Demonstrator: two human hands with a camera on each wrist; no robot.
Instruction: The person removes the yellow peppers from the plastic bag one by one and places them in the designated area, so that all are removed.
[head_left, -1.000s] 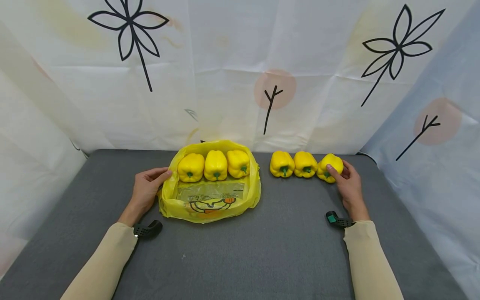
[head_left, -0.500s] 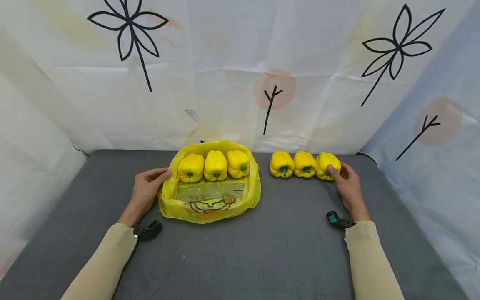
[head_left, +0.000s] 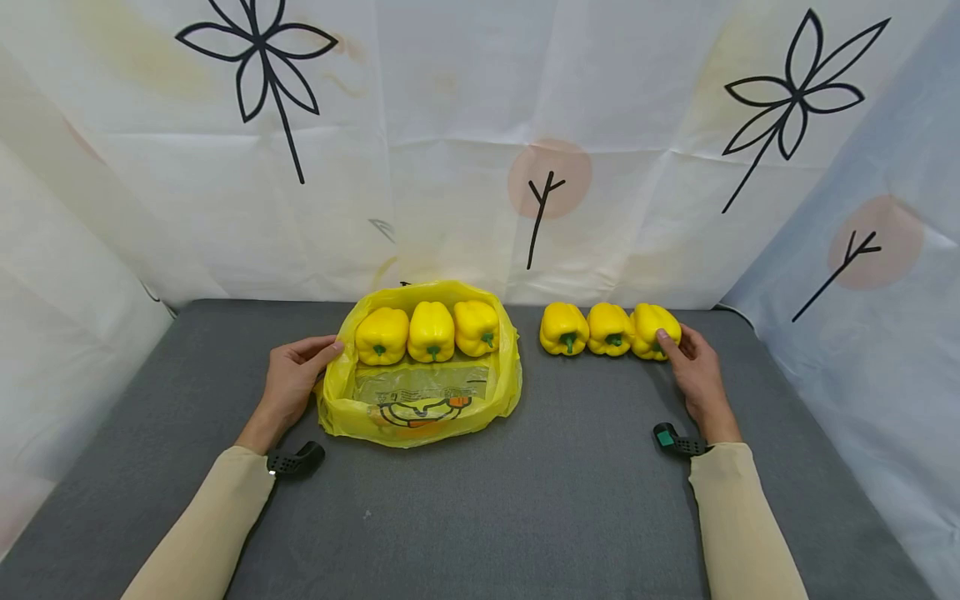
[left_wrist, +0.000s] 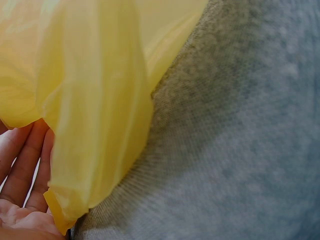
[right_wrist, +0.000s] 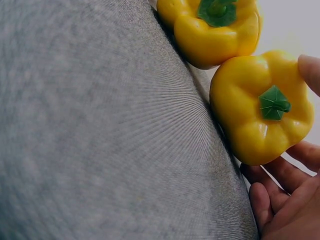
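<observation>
At the left edge of an open yellow plastic bag (head_left: 508, 379), my left hand (head_left: 288, 379) pinches the rim between thumb and fingers. Three yellow bell peppers (head_left: 431, 329) lie side by side along the back inside the bag. Right of it, three more line up on the table. My right hand (head_left: 701, 375) holds the rightmost bell pepper (head_left: 648, 325), thumb in front and fingers around its right side. In the right wrist view that pepper (right_wrist: 240, 105) sits on the cloth, touching its neighbour (right_wrist: 215, 42). Folds of the bag (left_wrist: 100, 100) partly cover the left fingers (left_wrist: 22, 170).
Dark grey cloth covers the table (head_left: 480, 517). A white printed curtain (head_left: 450, 167) hangs right behind the bag and the row of peppers, and more fabric closes off both sides. Each wrist wears a black camera band (head_left: 296, 460).
My right hand has shifted the rightmost bell pepper slightly left and back, up against the middle one of the row. The left hand and the bag have stayed put.
</observation>
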